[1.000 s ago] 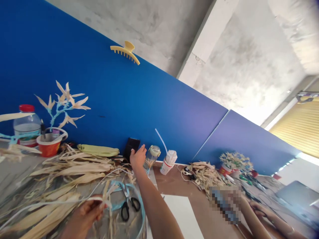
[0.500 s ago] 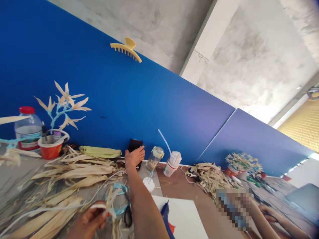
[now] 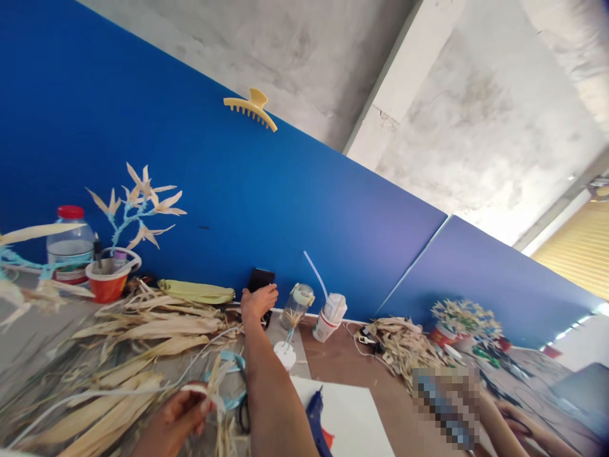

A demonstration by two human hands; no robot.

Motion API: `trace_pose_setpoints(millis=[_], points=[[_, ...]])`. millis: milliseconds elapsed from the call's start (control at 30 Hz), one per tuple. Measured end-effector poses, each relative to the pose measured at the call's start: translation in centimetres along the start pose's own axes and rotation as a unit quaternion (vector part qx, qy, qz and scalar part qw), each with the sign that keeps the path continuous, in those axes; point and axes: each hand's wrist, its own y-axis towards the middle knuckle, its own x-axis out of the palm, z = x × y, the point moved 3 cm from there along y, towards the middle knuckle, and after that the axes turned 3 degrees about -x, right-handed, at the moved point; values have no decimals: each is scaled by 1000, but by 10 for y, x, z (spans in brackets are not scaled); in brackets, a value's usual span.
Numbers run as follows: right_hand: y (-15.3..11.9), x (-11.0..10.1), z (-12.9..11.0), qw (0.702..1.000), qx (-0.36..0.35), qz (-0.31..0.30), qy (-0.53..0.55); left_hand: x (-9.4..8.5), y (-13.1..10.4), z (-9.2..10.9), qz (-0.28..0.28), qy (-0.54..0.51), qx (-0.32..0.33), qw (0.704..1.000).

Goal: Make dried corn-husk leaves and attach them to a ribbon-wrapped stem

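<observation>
My right hand (image 3: 260,301) reaches far forward, its fingers bent across the front of a black phone (image 3: 261,278) that leans against the blue partition. The hand covers the phone's middle. Low in view, my left hand (image 3: 181,412) is closed in a pinch on a pale corn husk strip (image 3: 216,381); a white band passes over its fingers. Beside that strip lie a roll of light blue tape (image 3: 233,401) and dark-handled scissors (image 3: 244,416), partly covered by my right forearm. A blue glue gun (image 3: 314,416) rests on white paper (image 3: 359,412).
Dry husks (image 3: 166,328) and a white cable (image 3: 109,392) spread leftward. Behind stand a husk-flower branch (image 3: 126,219) in a red cup (image 3: 108,287), a lidded jar (image 3: 295,308) and a paper cup (image 3: 325,327). Another person's forearm (image 3: 499,419) is at right.
The view has shifted slightly, so the background sits a little lower and, at left, further right. Both hands keep nearly the same places, the right still at the phone.
</observation>
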Motion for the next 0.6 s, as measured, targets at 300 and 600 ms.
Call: trace_pose_setpoints(millis=[300, 600], points=[[-7, -5, 9, 1000, -19, 8, -20, 3, -2, 5, -24, 19, 3, 1000], [-11, -1, 15, 1000, 1, 7, -30, -1, -3, 1, -14, 16, 35, 999]])
